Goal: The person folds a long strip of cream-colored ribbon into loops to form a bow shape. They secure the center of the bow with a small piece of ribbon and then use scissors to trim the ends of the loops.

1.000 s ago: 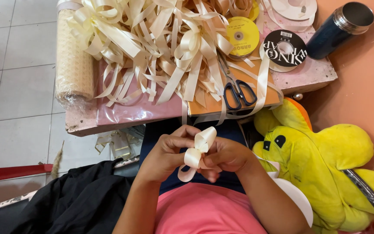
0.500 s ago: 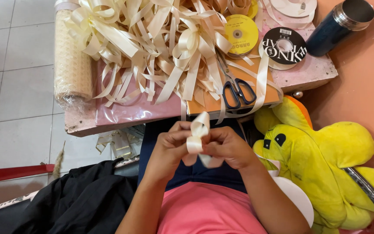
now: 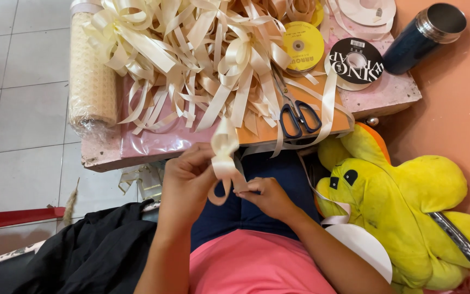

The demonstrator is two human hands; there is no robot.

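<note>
A low table with a worn pink top stands on a floor of pale grey tiles with thin dark joints. To the right, an orange wall runs beside the table's edge. Daylight falls evenly, soft and without hard shadows. A red bar lies on the tiles at the lower left, with black cloth heaped just beside it. A yellow plush toy sits against the wall, close under the table's right corner.

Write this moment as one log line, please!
left hand: pinches ribbon | right hand: holds ribbon end | scissors: on table
</note>
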